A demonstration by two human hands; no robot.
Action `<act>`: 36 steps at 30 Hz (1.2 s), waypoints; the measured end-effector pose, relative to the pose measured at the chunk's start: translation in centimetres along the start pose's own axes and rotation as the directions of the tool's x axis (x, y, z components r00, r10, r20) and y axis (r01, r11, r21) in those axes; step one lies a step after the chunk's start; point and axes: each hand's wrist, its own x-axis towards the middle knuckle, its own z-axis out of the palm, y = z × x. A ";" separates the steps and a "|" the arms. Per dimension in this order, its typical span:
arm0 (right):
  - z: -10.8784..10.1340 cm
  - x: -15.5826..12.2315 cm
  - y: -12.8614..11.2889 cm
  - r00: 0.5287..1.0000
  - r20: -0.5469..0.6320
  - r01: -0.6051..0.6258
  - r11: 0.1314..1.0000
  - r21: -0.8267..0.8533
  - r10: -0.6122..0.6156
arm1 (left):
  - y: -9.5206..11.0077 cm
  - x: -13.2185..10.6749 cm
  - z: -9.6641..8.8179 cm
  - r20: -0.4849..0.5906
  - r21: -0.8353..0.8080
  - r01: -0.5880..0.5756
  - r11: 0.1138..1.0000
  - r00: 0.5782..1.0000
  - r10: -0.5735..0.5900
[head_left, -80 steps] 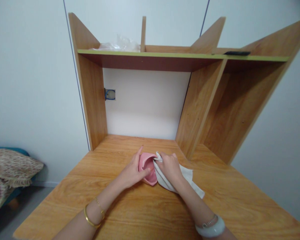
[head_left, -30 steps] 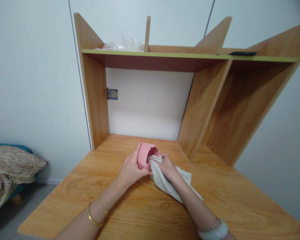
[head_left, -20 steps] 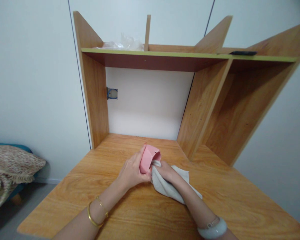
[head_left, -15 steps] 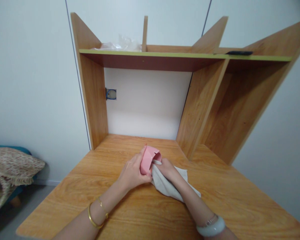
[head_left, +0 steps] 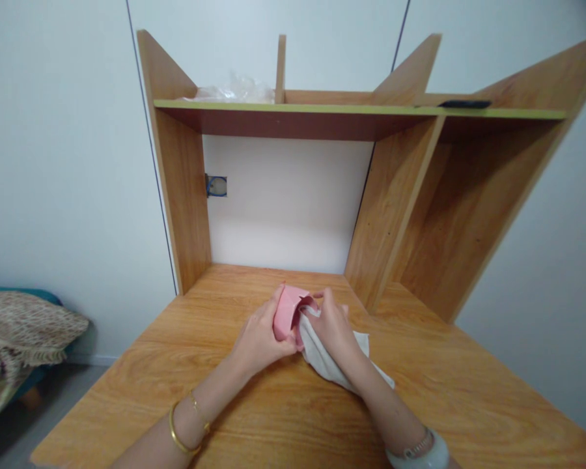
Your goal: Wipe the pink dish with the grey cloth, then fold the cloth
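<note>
the cup (head_left: 286, 309) lies between the two hands, just above or on the desk (head_left: 254, 417); whether its underside touches the wood i cannot tell. it is tipped over rather than upright: its long axis runs roughly left to right, base toward the left palm, mouth turned to the right and a little toward the wearer. the left hand (head_left: 260, 332) is curled about the base and side, fingers along the far side and thumb on the near side by the rim, so it has the cup in a closed grasp. the right hand (head_left: 333, 326) is just beside the mouth, on the open side, its fingers bent around the cloth (head_left: 320, 355); the forefinger looks partly lifted near the far edge of the rim, and the fingertips' exact hold is hidden in the folds. a bunched end of the cloth sits at the mouth and seems to go a little way inside, while the rest hangs under the right wrist and spreads onto the desk to the right. so the opening lies to the left of the right fingers, facing them almost straight on, with the left hand nearer the base and the right nearer the mouth.
</note>
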 end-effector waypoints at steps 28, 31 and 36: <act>-1.0 -0.1 -0.2 0.882 -0.269 0.291 0.896 -0.336 -0.388 | 0.4 -0.2 0.3 0.021 0.005 -0.032 0.999 0.999 0.032; -1.6 0.1 -0.8 0.958 -0.237 0.043 0.901 -0.432 -0.160 | 0.5 -0.2 0.3 0.026 -0.015 0.001 1.000 1.000 0.000; -2.3 0.3 -1.3 0.991 0.088 -0.027 0.817 -0.576 0.096 | 0.9 -0.3 0.4 0.058 -0.012 0.025 1.000 0.998 -0.024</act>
